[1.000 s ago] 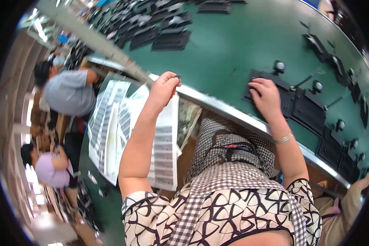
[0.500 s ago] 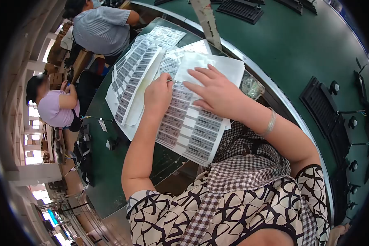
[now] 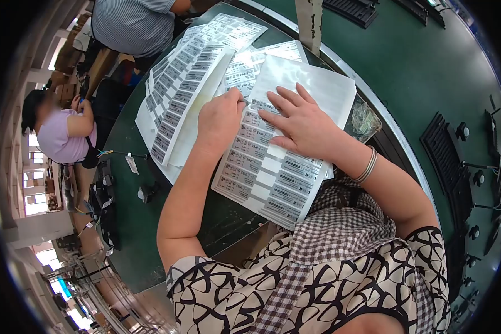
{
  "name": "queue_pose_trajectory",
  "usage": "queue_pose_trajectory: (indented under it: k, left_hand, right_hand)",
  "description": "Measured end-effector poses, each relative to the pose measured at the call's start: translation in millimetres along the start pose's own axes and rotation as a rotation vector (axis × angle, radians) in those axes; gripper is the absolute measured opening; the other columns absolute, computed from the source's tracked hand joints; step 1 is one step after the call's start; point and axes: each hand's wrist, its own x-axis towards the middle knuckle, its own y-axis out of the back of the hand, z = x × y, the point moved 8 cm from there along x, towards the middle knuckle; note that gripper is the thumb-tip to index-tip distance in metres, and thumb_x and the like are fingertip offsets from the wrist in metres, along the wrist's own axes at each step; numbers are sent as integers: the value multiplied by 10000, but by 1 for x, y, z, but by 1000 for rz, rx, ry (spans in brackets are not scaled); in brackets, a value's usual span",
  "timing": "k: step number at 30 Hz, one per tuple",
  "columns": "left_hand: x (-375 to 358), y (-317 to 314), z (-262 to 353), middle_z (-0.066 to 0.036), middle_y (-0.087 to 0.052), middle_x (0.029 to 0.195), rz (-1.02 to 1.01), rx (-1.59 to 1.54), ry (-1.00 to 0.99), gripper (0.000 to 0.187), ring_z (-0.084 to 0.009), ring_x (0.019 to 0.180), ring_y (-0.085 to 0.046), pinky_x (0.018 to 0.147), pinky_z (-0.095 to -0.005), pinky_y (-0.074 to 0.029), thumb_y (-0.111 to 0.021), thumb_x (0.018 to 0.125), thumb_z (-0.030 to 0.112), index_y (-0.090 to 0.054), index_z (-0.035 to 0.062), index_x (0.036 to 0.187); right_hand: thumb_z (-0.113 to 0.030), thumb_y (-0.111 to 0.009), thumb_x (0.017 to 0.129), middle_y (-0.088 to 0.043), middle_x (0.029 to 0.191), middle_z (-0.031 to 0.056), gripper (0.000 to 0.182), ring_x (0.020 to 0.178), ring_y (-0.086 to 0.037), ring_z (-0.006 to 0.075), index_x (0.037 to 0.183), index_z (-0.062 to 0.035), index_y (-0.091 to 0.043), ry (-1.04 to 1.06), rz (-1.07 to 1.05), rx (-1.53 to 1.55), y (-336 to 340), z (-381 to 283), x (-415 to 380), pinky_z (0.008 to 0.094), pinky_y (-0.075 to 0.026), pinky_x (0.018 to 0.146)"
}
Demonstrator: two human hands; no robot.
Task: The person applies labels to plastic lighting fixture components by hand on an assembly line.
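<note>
A sheet of printed labels (image 3: 245,161) lies on the green bench before me, its far part bare white backing. My right hand (image 3: 303,122) rests flat across it with the fingers spread. At the sheet's left edge, my left hand (image 3: 221,119) is closed, thumb and forefinger pinched together by the uppermost printed row. What sits between those fingertips is too small to make out. Left of this hand, a fanned stack of label sheets (image 3: 186,92) leans partly raised. Another label sheet (image 3: 240,73) lies beyond my hands.
A crumpled clear plastic bag (image 3: 364,121) lies beside the metal rail (image 3: 398,139). Black ribbed housings (image 3: 442,142) with wires are on the green surface to the right. A small black and white part (image 3: 146,192) stands at left. Two people sit on the left.
My view has shifted, so the bench and sheets appear slightly nearer. The left hand stays pinched at the sheet's edge, and the right hand stays spread on it.
</note>
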Motion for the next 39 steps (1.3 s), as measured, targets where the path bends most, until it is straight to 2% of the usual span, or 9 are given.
queue_pose_trajectory:
  k: [12, 17, 22, 23, 26, 29, 33, 36, 39]
  left_hand:
    - [9, -2, -1, -129, -669, 801, -179, -69, 124, 207, -334, 766, -647, 675, -416, -492, -678, 866, 230, -583, 51, 911]
    - [-38, 21, 89, -76, -596, 684, 103, 71, -496, 133, -304, 644, -592, 615, -414, -462, -687, 784, 165, -590, 79, 755]
    - [-106, 69, 198, -40, -566, 669, -375, -754, -860, 189, -217, 588, -541, 581, -337, -436, -770, 763, 172, -602, 90, 793]
    - [-107, 76, 202, -27, -567, 672, -449, -957, -856, 195, -185, 573, -532, 560, -309, -425, -781, 772, 166, -610, 84, 816]
    - [-70, 59, 144, 10, -568, 699, -289, -894, -8, 165, -68, 606, -493, 545, -222, -374, -774, 815, 122, -629, 59, 863]
    - [-42, 67, 124, 42, -539, 704, -42, -682, 76, 139, -21, 659, -462, 571, -190, -362, -745, 837, 70, -614, 30, 863]
    - [-26, 83, 162, -66, -600, 668, 144, -484, -149, 178, -194, 584, -556, 558, -321, -429, -752, 819, 142, -607, 40, 824]
    - [-33, 76, 217, -50, -594, 703, 118, -317, -458, 168, -130, 623, -567, 578, -252, -433, -758, 809, 83, -613, 9, 847]
    - [-56, 61, 266, -48, -593, 704, 24, -289, -728, 175, -230, 630, -568, 598, -349, -418, -775, 762, 112, -617, 66, 820]
  right_hand:
    - [-384, -630, 862, -622, 1200, 138, 479, 1184, -528, 304, 1242, -91, -624, -108, -24, 112, 9, 17, 18, 490, -377, 1034]
    - [-391, -494, 957, -673, 1144, 147, 436, 1093, -599, 328, 1187, -62, -665, -243, -155, 364, 4, 50, 34, 436, -441, 981]
    - [-330, -453, 1001, -652, 1211, 153, 402, 1130, -593, 317, 1206, -50, -656, -368, -336, 462, 19, 52, 37, 379, -439, 992]
    - [-339, -460, 993, -659, 1195, 154, 403, 1111, -602, 324, 1194, -54, -662, -365, -224, 515, 26, 59, 31, 389, -446, 981]
    - [-349, -503, 964, -693, 1116, 147, 396, 1026, -641, 296, 1141, -41, -679, -524, 165, 790, 49, 98, -9, 375, -470, 923]
    - [-271, -528, 951, -667, 949, 51, 323, 915, -591, 161, 1055, -19, -702, -757, 764, 1096, 96, 126, -115, 293, -462, 848]
    - [-366, -462, 1015, -628, 1084, 124, 452, 1022, -588, 194, 1191, 22, -615, -880, 917, 1416, 72, 105, -212, 316, -462, 931]
    - [-502, -371, 1030, -510, 1353, 223, 687, 1254, -505, 291, 1408, 71, -394, -927, 779, 1845, 44, 61, -215, 379, -416, 1061]
    - [-565, -297, 1022, -347, 1489, 266, 812, 1376, -384, 319, 1472, 106, -220, -809, 826, 2065, 37, 51, -204, 421, -361, 1121]
